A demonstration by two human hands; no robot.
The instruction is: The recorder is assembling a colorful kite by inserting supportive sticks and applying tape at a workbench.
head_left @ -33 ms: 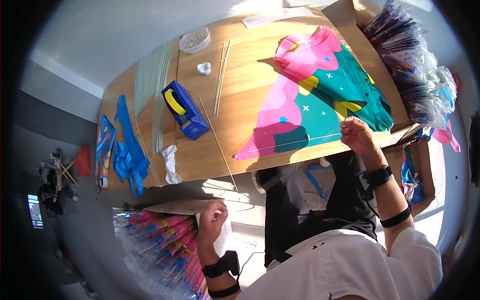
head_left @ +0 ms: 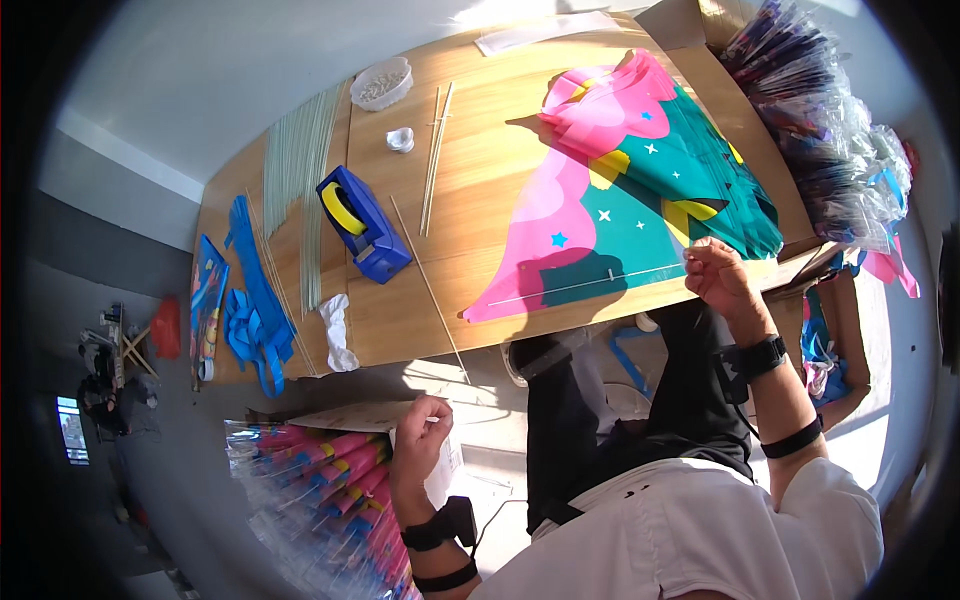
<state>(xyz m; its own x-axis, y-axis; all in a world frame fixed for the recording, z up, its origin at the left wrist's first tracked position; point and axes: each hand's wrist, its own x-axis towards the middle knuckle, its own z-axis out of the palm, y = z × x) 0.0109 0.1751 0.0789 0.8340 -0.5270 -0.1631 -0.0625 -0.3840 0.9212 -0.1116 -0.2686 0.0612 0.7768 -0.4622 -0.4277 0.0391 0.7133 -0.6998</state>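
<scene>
My right hand (head_left: 722, 278) is over the table's front edge, its fingertips pinched at the right end of a thin white rod (head_left: 560, 288). A small pale bit shows at the fingertips, too small to make out. The rod lies along the near edge of a pink and green printed fabric (head_left: 625, 240) with stars and yellow patches, and a small white piece crosses it. Away from the table, my left hand (head_left: 420, 445) hangs with curled fingers and nothing visible in them, above bagged pink rolled pieces (head_left: 335, 470).
On the table (head_left: 480, 190) are a blue tape dispenser (head_left: 372, 232), pale thin rods (head_left: 300, 150), a bowl of small pieces (head_left: 382, 86), blue strips (head_left: 255, 320) and a crumpled white cloth (head_left: 338, 335). Plastic-wrapped bundles (head_left: 815, 130) stand at the right, by a cardboard box (head_left: 855, 340).
The view has shifted slightly, so the table things sit a little further left. My right hand is slightly further right along the fabric's edge, still pinched. The left hand stays curled.
</scene>
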